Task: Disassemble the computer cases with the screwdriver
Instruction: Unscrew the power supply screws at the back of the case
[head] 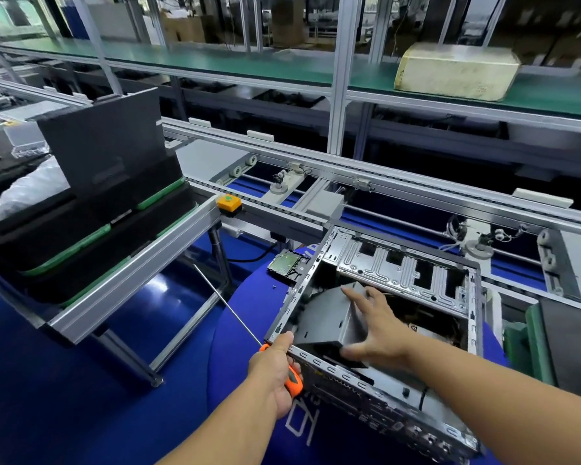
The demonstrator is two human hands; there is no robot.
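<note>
A loose drive [283, 263] lies above-left of the open computer case [396, 317] at lower right. Your left hand [277, 370] grips the screwdriver [294, 380] against its rim; your right hand [379, 327], fingers spread, rests on the drive cage [326, 317] inside.

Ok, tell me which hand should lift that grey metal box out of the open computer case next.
Right hand, probably. Its spread fingers already rest on the grey metal box inside the open silver computer case, while the left hand grips the orange-handled screwdriver at the case's edge.

My left hand [275, 374] fisted around an orange-handled screwdriver [291, 375], forearm extended, my right hand [376, 327] reaching forward, fingers spread, palm down
</note>
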